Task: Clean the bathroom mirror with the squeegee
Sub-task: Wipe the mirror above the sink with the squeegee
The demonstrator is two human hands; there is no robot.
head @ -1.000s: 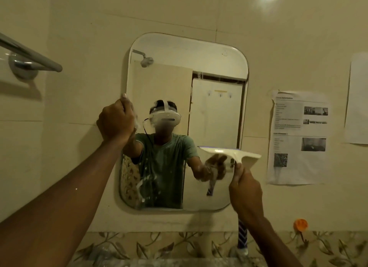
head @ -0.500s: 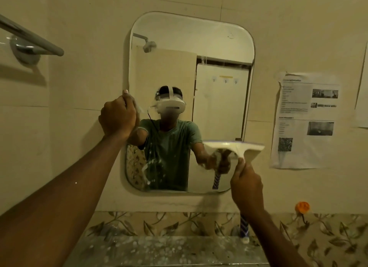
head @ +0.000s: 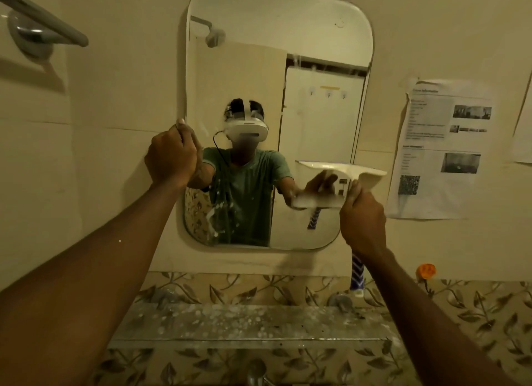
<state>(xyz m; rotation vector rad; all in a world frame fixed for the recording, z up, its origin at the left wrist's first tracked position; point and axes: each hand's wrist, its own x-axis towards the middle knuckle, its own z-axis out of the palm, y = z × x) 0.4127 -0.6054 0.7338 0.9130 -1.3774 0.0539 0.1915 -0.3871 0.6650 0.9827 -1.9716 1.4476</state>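
Head view: right hand (head: 362,221) grips the squeegee (head: 363,175) by its handle, blade above the hand at the right edge of the mirror (head: 273,26); left hand (head: 171,158) clenches its left edge.

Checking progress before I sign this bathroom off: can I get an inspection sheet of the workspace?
Surface: mirror, white streaks low on its left side.
Job's things: squeegee, head at the mirror's right edge.
Clutter: glass shelf below, spotted white; orange object on the wall.
Grippers: left hand grips the mirror's left edge; right hand holds the squeegee handle.
Cables: black cable, seen only in the reflection.
Surroundings: towel bar upper left, paper notices right, tap below.
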